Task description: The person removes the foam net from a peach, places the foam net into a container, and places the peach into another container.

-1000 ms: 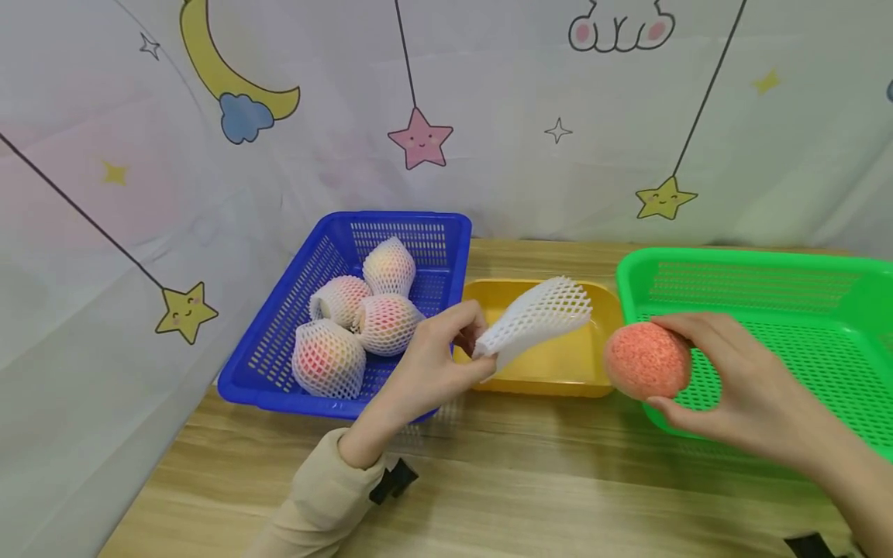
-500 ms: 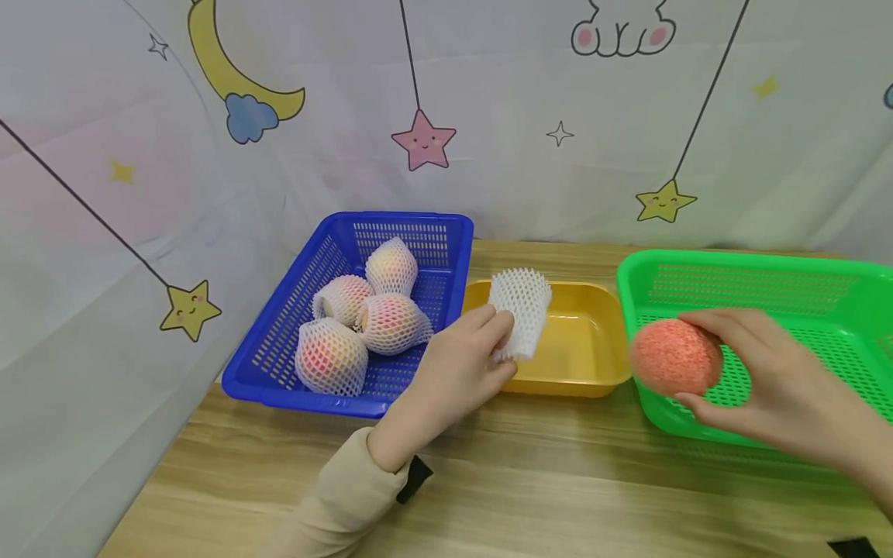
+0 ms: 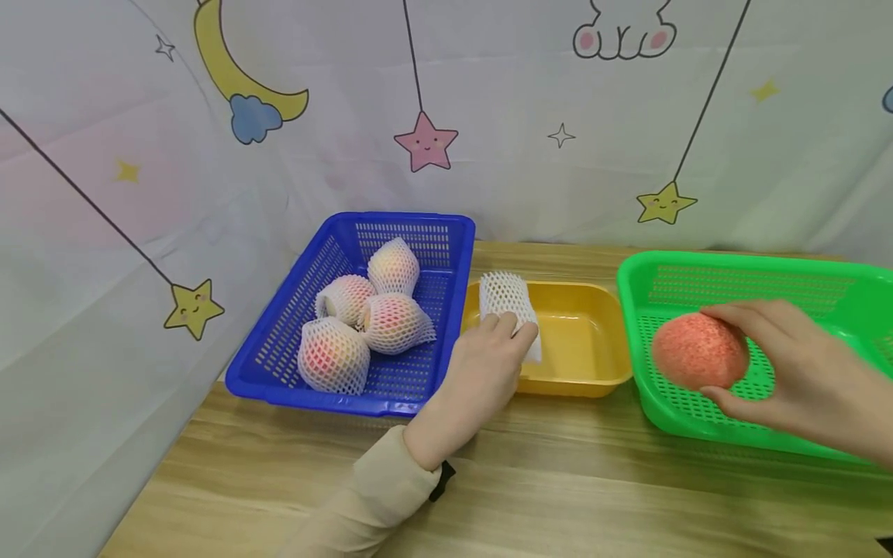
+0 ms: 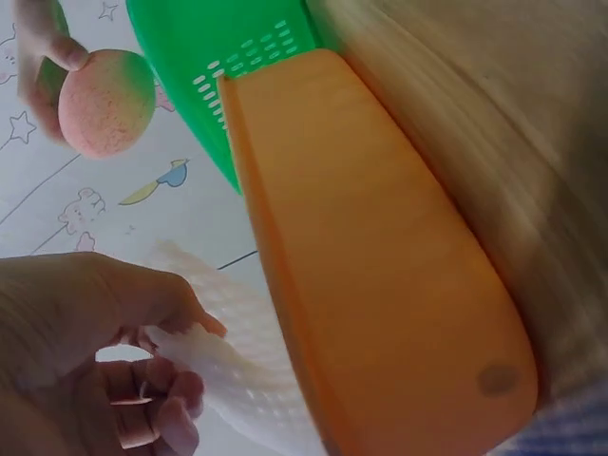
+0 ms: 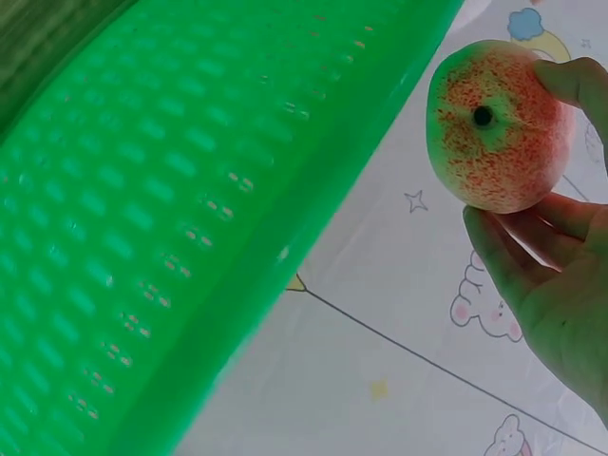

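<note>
My left hand (image 3: pixel 488 360) pinches a white foam fruit net (image 3: pixel 508 298) over the left part of the yellow tray (image 3: pixel 582 329). In the left wrist view the net (image 4: pixel 242 370) hangs from thumb and fingers beside the tray's wall. On the other side, my right hand (image 3: pixel 802 372) grips a red-speckled peach (image 3: pixel 701 351) between thumb and fingers, above the left part of the green basket (image 3: pixel 753 260). A dark stem hollow shows on the bare peach (image 5: pixel 499 142) in the right wrist view.
At the left stands a blue basket (image 3: pixel 463 267) holding several peaches in foam nets (image 3: pixel 333 356). The yellow tray sits between the blue and green baskets on a wooden table (image 3: pixel 544 480). A printed cloth (image 3: pixel 502 85) hangs behind.
My left hand has moved right and turned, bringing the foam net upright over the tray. My right hand has carried the peach rightward over the green basket.
</note>
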Demonstrator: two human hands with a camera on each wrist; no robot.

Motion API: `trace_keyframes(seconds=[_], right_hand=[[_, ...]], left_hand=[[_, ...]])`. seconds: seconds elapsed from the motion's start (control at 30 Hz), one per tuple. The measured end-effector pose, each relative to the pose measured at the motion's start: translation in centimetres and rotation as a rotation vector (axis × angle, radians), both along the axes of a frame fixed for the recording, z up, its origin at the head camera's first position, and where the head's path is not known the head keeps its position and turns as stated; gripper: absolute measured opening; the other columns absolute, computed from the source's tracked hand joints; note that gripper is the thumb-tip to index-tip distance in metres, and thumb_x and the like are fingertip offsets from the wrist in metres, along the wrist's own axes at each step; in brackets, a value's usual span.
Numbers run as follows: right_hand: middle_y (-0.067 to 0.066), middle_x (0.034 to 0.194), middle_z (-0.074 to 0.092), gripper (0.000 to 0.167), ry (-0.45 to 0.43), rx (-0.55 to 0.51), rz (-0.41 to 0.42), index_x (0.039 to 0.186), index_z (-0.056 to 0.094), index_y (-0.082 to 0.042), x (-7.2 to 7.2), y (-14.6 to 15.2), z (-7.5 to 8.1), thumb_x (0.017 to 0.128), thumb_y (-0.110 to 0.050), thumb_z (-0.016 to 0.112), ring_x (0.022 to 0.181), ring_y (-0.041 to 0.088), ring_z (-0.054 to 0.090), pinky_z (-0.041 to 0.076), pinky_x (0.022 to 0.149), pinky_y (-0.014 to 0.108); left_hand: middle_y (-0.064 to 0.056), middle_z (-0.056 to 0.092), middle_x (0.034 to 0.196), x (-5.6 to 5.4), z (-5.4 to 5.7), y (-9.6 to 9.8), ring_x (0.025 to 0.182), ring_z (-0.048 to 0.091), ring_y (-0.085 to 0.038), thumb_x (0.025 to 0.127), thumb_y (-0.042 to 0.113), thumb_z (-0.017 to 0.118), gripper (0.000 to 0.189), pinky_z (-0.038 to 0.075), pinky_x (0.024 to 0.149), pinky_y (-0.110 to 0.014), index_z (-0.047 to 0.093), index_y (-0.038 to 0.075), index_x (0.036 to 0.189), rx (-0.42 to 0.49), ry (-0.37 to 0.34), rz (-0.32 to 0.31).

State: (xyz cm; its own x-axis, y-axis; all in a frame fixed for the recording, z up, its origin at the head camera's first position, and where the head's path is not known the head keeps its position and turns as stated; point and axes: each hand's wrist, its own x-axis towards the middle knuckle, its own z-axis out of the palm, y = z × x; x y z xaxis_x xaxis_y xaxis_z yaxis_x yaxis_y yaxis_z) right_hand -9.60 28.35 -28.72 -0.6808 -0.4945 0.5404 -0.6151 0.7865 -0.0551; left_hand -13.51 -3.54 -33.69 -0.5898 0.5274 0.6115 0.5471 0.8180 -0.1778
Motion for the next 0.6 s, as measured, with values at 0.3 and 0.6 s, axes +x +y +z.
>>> trace_keyframes(seconds=[0.3, 0.6], right_hand=[[0.006, 0.11, 0.062, 0.087, -0.011, 0.011, 0.004, 0.121, 0.06, -0.004, -1.5, 1.3, 0.8, 0.046, -0.036, 0.091, 0.102, 0.017, 0.046, 0.034, 0.078, 0.008], [0.008, 0.111, 0.059, 0.08, -0.124, 0.079, -0.094, 0.119, 0.06, -0.006, -2.5, 1.5, 0.7, 0.047, -0.023, 0.09, 0.102, 0.02, 0.049, 0.047, 0.066, 0.024]], left_hand=[[-0.001, 0.056, 0.079, -0.6, -1.6, 1.0, 0.068, 0.055, -0.016, 0.071, 0.008, 0.073, 0.025, 0.039, 0.044, -0.024, 0.056, 0.017, 0.086, -0.021, -0.03, 0.154], [-0.002, 0.051, 0.083, -1.0, -2.8, 1.7, 0.068, 0.051, -0.015, 0.08, 0.01, 0.068, 0.017, 0.033, 0.042, -0.021, 0.053, 0.016, 0.082, 0.007, 0.024, 0.305]])
